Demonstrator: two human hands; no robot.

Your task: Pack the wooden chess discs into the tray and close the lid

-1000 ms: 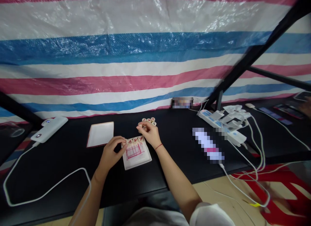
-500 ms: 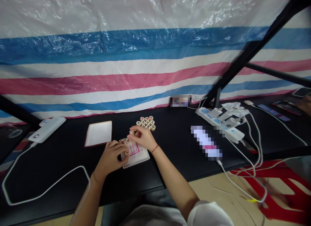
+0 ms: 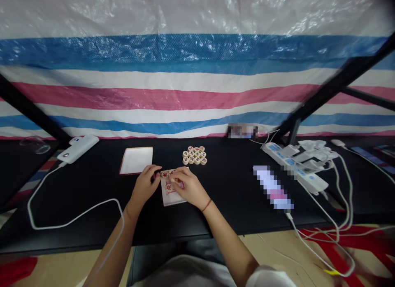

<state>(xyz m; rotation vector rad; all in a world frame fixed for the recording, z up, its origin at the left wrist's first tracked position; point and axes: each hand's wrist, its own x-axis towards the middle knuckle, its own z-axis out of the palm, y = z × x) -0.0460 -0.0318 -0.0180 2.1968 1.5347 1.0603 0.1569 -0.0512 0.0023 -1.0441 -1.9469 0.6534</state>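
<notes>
While right hand (image 3: 191,189) pinches round disc (image 3: 175,180) | squarish box (image 3: 173,200) beneath

White glare speckles the striped sheet (image 3: 185,79) high up.

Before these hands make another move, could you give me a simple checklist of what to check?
1. Left hand free of pieces: ok, none visible in its grasp.
2. Right hand gripping firmly: cannot tell; its fingertips are at a round piece.
3. White tray flat on the black table: ok, it appears flat.
4. Grouped pieces clear of both hands: ok, they lie in three rows beyond the tray.
5. White cable clear of the left forearm: cannot tell; it crosses the forearm in this view, but contact is unclear.
</notes>
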